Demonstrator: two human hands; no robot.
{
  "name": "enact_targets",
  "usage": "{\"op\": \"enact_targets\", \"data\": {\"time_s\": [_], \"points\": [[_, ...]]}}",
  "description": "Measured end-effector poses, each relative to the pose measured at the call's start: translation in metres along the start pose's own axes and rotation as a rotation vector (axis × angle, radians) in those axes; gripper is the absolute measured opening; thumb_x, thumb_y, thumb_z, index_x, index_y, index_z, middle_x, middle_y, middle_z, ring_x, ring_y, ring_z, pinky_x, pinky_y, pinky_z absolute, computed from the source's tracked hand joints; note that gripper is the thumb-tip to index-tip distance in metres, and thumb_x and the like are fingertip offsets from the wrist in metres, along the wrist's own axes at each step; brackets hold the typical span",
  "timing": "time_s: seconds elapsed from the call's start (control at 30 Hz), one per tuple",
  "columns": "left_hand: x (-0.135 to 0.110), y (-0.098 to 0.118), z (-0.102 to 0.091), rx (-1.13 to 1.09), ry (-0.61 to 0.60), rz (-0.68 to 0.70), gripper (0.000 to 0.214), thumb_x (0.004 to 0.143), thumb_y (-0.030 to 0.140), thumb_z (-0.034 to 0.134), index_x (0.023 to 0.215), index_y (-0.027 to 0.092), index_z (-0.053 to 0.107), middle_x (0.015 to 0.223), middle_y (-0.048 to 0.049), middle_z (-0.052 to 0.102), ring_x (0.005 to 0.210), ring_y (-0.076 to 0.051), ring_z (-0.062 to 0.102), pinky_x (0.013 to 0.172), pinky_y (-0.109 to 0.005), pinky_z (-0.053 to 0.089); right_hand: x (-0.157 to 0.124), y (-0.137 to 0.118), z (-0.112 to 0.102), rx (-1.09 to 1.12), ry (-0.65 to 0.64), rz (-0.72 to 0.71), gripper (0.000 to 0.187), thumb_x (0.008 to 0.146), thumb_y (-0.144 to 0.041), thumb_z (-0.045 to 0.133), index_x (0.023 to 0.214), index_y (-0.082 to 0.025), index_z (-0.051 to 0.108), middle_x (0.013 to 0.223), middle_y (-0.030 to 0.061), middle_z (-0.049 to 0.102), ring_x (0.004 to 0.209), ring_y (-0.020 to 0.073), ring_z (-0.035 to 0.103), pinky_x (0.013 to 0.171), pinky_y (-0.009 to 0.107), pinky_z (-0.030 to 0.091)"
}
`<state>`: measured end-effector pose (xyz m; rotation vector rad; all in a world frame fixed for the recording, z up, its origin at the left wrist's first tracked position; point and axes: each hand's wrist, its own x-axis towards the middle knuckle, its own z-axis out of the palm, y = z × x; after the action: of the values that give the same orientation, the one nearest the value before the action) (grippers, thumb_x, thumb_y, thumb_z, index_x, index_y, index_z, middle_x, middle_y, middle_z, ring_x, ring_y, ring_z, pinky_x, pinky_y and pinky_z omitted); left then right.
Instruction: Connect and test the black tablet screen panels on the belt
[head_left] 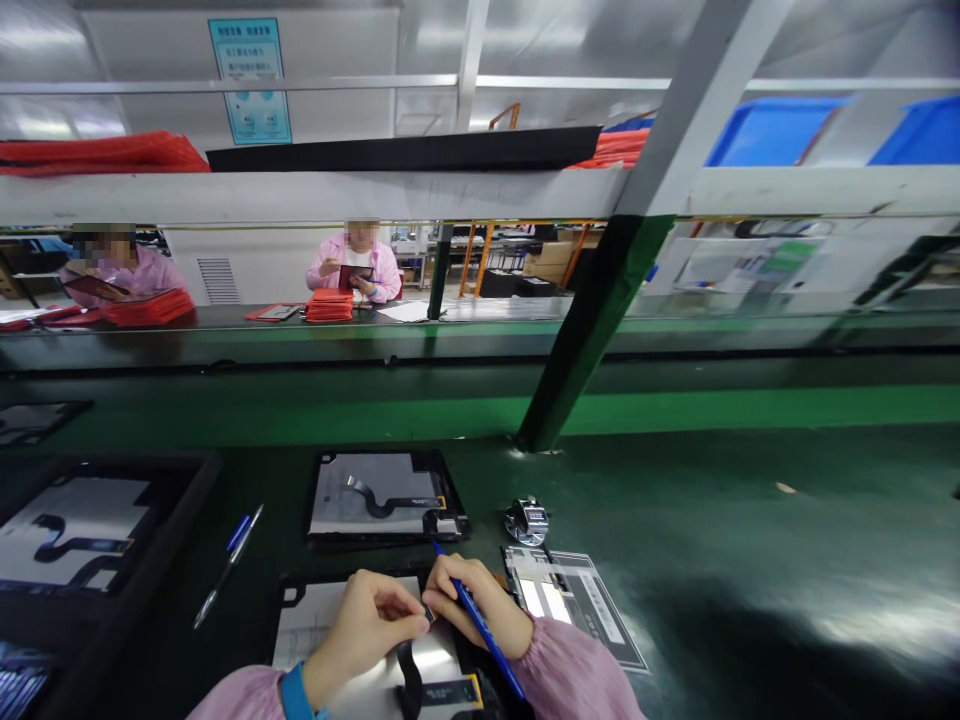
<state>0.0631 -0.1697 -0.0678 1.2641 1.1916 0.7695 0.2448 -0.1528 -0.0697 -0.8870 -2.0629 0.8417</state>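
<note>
My left hand (371,625) and my right hand (480,603) meet over a flat panel (315,625) with a black flex cable (409,680), lying at the near edge of the green bench. The left fingertips pinch a small part on the panel's top edge. A blue pen (480,625) is gripped in my right hand, its tip pointing up and left. A second panel (382,497) with its own flex cable lies just beyond my hands.
A pen (229,560) lies left of the panels. A black tray (150,540) holds another panel at the left. A metal tally counter (526,520) and a printed sheet (592,605) sit to the right. A green post (592,320) rises behind. Two people in pink work across the line.
</note>
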Motion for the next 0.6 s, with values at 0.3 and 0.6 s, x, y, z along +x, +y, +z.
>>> {"op": "enact_targets", "data": {"time_s": [0.3, 0.6], "points": [[0.001, 0.000, 0.004, -0.181, -0.054, 0.042, 0.049, 0.055, 0.026, 0.081, 0.069, 0.023, 0.035, 0.056, 0.0027, 0.067, 0.049, -0.011, 0.058, 0.050, -0.021, 0.035, -0.005, 0.007, 0.017, -0.230, -0.066, -0.181, 0.015, 0.084, -0.017, 0.041, 0.073, -0.022, 0.031, 0.071, 0.0010, 0.055, 0.070, 0.0173, 0.047, 0.066, 0.032, 0.037], [-0.037, 0.005, -0.026, 0.141, 0.009, 0.059, 0.059, 0.060, 0.036, 0.083, 0.111, 0.025, 0.055, 0.117, -0.0091, 0.068, 0.104, -0.028, 0.063, 0.087, -0.036, 0.048, -0.011, 0.022, -0.020, -0.096, 0.484, -0.023, 0.024, 0.095, -0.032, 0.043, 0.075, -0.025, 0.031, 0.072, 0.0008, 0.059, 0.063, 0.0145, 0.056, 0.060, 0.027, 0.045]]}}
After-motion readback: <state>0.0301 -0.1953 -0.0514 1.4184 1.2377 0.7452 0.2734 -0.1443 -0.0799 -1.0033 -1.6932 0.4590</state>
